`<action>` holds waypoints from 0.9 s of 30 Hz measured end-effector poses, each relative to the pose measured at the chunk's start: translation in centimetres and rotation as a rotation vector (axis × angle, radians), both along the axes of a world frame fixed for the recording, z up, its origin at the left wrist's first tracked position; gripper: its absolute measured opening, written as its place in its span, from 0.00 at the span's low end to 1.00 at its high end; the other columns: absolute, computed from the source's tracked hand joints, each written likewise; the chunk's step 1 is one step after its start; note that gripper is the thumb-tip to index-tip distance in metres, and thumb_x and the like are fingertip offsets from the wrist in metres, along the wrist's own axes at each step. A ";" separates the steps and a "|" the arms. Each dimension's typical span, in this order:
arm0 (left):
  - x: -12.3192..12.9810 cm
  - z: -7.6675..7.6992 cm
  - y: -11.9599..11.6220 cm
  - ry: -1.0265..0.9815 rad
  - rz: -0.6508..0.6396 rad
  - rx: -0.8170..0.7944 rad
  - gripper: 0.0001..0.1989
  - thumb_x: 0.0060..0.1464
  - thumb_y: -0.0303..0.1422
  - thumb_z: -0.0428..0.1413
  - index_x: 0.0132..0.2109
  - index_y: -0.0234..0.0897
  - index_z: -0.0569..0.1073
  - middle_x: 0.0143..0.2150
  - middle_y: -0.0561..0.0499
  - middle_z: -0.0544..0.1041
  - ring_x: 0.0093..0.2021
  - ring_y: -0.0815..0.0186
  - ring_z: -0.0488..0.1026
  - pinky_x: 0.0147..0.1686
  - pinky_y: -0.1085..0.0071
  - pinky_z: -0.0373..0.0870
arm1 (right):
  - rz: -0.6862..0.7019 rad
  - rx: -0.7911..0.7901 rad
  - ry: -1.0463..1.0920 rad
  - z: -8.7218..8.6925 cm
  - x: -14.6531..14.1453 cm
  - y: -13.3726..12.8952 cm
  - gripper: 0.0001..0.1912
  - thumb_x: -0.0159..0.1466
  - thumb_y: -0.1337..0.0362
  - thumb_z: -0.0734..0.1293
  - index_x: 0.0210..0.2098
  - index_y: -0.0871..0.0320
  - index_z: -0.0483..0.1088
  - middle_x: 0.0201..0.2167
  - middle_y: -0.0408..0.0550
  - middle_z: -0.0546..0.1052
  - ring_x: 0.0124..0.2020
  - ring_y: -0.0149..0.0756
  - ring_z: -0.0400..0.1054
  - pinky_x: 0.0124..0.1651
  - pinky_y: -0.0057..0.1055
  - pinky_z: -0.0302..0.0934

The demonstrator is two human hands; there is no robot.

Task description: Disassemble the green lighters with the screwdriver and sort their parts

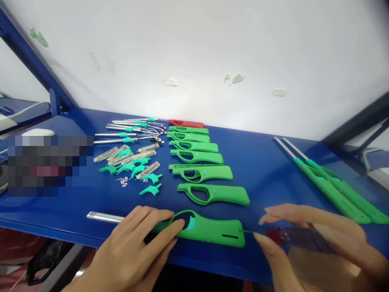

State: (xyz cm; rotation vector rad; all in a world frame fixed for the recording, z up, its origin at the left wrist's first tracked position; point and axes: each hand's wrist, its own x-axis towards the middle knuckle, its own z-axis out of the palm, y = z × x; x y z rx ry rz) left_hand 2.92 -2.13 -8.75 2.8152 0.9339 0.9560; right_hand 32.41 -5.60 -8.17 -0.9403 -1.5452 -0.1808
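A green gas lighter (212, 230) with a silver barrel lies along the table's front edge. My left hand (142, 239) is closed over its neck, fingers at the trigger opening and the teal trigger showing beside them. In my right hand (322, 239) is a screwdriver (281, 236) with a red and clear handle, partly hidden by the fingers. Its thin shaft reaches the hole at the lighter's butt end; whether the tip sits inside I cannot tell. Right behind lies a column of green handle shells (229, 194), with one red shell (188, 123) at the back.
Left of the shells lie metal barrels with wires (117, 135), clear fuel tanks (147, 155), loose teal triggers (151, 189) and tiny metal pieces (124, 181). Two assembled green lighters (337, 190) rest at the right. A white wall (206, 48) closes off the back of the blue table (261, 162).
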 end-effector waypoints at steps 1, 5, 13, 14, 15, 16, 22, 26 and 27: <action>0.0 0.1 0.0 0.002 0.000 0.003 0.18 0.70 0.18 0.53 0.61 0.32 0.78 0.54 0.41 0.78 0.49 0.58 0.71 0.49 0.61 0.70 | -0.019 -0.010 0.019 -0.1 0.1 0.0 0.37 0.52 0.77 0.81 0.59 0.50 0.76 0.48 0.42 0.81 0.41 0.35 0.78 0.31 0.32 0.78; -0.1 0.2 -0.1 0.004 0.006 0.010 0.18 0.71 0.18 0.53 0.61 0.32 0.78 0.53 0.41 0.78 0.49 0.58 0.71 0.48 0.61 0.71 | -0.065 -0.099 0.195 0.5 -1.7 0.0 0.37 0.62 0.78 0.76 0.67 0.48 0.72 0.46 0.41 0.83 0.38 0.31 0.79 0.39 0.31 0.78; -0.1 -0.1 0.0 0.012 0.019 0.019 0.18 0.71 0.19 0.53 0.62 0.35 0.78 0.53 0.41 0.79 0.48 0.58 0.73 0.48 0.61 0.73 | -0.081 -0.031 0.078 0.6 -0.7 0.5 0.32 0.54 0.77 0.80 0.55 0.52 0.77 0.50 0.44 0.81 0.39 0.34 0.79 0.33 0.31 0.79; -0.1 -0.1 0.0 0.011 0.017 0.020 0.18 0.71 0.19 0.53 0.62 0.34 0.78 0.53 0.41 0.79 0.49 0.57 0.73 0.48 0.60 0.73 | -0.082 -0.006 0.029 0.4 0.0 0.6 0.34 0.51 0.78 0.81 0.54 0.52 0.77 0.50 0.44 0.80 0.38 0.33 0.79 0.32 0.30 0.79; -0.1 -0.1 0.0 0.007 0.014 0.022 0.18 0.71 0.19 0.53 0.62 0.33 0.78 0.53 0.41 0.79 0.49 0.57 0.73 0.49 0.60 0.72 | -0.086 0.004 -0.005 0.1 0.4 0.6 0.35 0.49 0.79 0.82 0.53 0.52 0.77 0.49 0.43 0.80 0.37 0.32 0.79 0.31 0.29 0.79; -0.1 0.0 0.0 0.003 0.010 0.022 0.18 0.71 0.18 0.53 0.62 0.33 0.77 0.54 0.41 0.79 0.49 0.57 0.72 0.49 0.60 0.72 | -0.083 -0.003 -0.021 0.0 0.6 0.5 0.34 0.49 0.80 0.82 0.53 0.52 0.77 0.47 0.42 0.80 0.36 0.31 0.79 0.31 0.27 0.78; -0.1 -0.1 -0.1 0.012 -0.007 0.014 0.18 0.70 0.17 0.53 0.62 0.31 0.77 0.54 0.40 0.78 0.50 0.57 0.71 0.49 0.60 0.70 | -0.070 -0.083 0.203 0.7 -2.4 0.0 0.38 0.60 0.81 0.75 0.66 0.49 0.73 0.50 0.42 0.83 0.40 0.32 0.79 0.37 0.31 0.80; 0.0 0.1 0.0 0.011 -0.014 0.008 0.18 0.70 0.17 0.53 0.62 0.30 0.77 0.54 0.40 0.77 0.50 0.57 0.69 0.49 0.61 0.69 | -0.035 -0.041 0.154 0.6 -1.5 0.0 0.42 0.56 0.82 0.76 0.65 0.47 0.74 0.52 0.41 0.82 0.43 0.35 0.78 0.35 0.29 0.78; 0.0 0.1 0.0 0.008 -0.016 0.009 0.18 0.70 0.16 0.53 0.61 0.29 0.77 0.54 0.40 0.76 0.50 0.58 0.69 0.49 0.61 0.68 | -0.014 -0.015 0.100 0.4 -0.7 0.1 0.43 0.53 0.83 0.77 0.64 0.47 0.75 0.51 0.41 0.81 0.44 0.35 0.78 0.33 0.28 0.77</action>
